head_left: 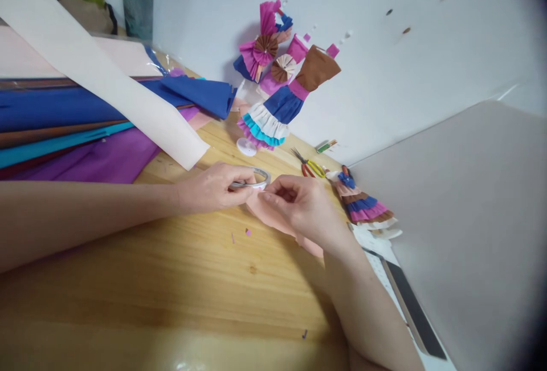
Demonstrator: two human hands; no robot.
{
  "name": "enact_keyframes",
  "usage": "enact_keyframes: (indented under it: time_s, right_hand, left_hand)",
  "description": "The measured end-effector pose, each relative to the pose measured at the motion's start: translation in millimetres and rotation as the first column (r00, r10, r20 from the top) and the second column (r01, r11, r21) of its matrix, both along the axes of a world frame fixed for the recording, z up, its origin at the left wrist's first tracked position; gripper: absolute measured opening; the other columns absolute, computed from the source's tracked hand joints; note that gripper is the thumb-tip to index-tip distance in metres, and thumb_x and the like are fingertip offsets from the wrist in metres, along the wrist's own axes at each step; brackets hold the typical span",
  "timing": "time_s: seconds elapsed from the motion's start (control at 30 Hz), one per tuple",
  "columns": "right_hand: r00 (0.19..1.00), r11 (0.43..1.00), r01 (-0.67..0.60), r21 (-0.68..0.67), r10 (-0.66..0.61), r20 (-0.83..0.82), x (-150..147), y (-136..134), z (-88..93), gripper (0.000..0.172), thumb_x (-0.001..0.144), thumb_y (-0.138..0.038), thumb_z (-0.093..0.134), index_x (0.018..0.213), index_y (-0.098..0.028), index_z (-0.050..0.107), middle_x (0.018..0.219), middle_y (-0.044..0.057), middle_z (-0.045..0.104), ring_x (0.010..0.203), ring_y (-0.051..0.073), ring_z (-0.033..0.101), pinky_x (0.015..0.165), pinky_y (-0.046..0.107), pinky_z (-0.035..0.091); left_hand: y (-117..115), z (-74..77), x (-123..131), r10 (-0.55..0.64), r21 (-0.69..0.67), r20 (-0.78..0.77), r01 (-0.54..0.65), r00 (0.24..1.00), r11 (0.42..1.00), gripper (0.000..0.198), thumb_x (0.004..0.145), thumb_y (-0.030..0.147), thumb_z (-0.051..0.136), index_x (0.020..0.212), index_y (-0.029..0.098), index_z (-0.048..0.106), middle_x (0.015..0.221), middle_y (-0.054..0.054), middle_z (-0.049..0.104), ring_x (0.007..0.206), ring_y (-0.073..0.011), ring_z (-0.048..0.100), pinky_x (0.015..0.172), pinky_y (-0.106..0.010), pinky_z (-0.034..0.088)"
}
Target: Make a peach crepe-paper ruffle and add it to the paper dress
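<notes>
My left hand (216, 187) is closed around a small roll of tape (264, 177), its thumb and fingers on the near side of the ring. Close beside it, my right hand (294, 203) is pinched at the upper edge of a peach paper strip (271, 217). The strip slants down to the right under that hand, and its end shows below the palm. Exactly what lies between the right fingertips is partly hidden. Tiny purple scraps (248, 232) lie on the wooden table (171, 291) just in front of the hands.
Folded blue paper (200, 94), purple paper (98, 154) and a long white strip (111, 80) cover the left. A ruffled paper dress (290, 97) stands at the back. Scissors (308, 164) and another ruffled paper dress (365, 203) lie to the right, near the wall.
</notes>
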State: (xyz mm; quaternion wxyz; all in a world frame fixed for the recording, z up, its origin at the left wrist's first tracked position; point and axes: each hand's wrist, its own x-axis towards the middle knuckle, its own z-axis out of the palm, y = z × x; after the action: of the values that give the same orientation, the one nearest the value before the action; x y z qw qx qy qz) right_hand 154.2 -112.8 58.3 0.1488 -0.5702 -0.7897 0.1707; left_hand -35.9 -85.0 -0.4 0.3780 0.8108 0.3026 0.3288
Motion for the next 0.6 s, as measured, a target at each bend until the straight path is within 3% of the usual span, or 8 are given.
enact_keyframes:
  time_s: [0.2, 0.37, 0.6]
  right_hand:
    - [0.999, 0.994, -0.033, 0.104, 0.037, -0.039, -1.8, -4.3, -4.7, 0.025, 0.085, -0.03, 0.061, 0.065, -0.016, 0.065, 0.057, 0.0, 0.063, 0.052, 0.01, 0.049, 0.051, 0.024, 0.033]
    - [0.978, 0.988, -0.127, 0.085, 0.139, -0.157, -5.4, -7.9, -9.8, 0.015, 0.085, -0.021, 0.059, 0.074, -0.016, 0.068, 0.069, 0.002, 0.07, 0.059, 0.012, 0.057, 0.055, 0.022, 0.039]
    - [0.961, 0.996, -0.058, 0.073, 0.075, -0.267, -6.7, -5.0, -16.5, 0.015, 0.084, -0.023, 0.058, 0.08, -0.017, 0.071, 0.076, 0.005, 0.074, 0.064, 0.015, 0.064, 0.059, 0.025, 0.047]
  left_hand:
    - [1.0, -3.0, 2.4, 0.065, 0.024, 0.035, -0.065, 0.997, 0.998, 0.016, 0.089, 0.02, 0.048, 0.077, 0.016, 0.058, 0.061, 0.006, 0.045, 0.058, -0.008, 0.039, 0.056, -0.023, 0.029]
    - [3.1, -5.5, 2.8, 0.026, 0.071, 0.074, -0.031, 0.997, 0.997, 0.014, 0.086, 0.016, 0.049, 0.072, 0.017, 0.052, 0.059, 0.007, 0.043, 0.055, -0.0076, 0.039, 0.057, -0.023, 0.031]
    - [3.7, -9.4, 3.5, 0.068, 0.085, 0.111, -0.077, 0.991, 0.993, 0.013, 0.086, 0.016, 0.049, 0.076, 0.017, 0.056, 0.061, 0.007, 0.05, 0.056, -0.0081, 0.044, 0.056, -0.022, 0.033]
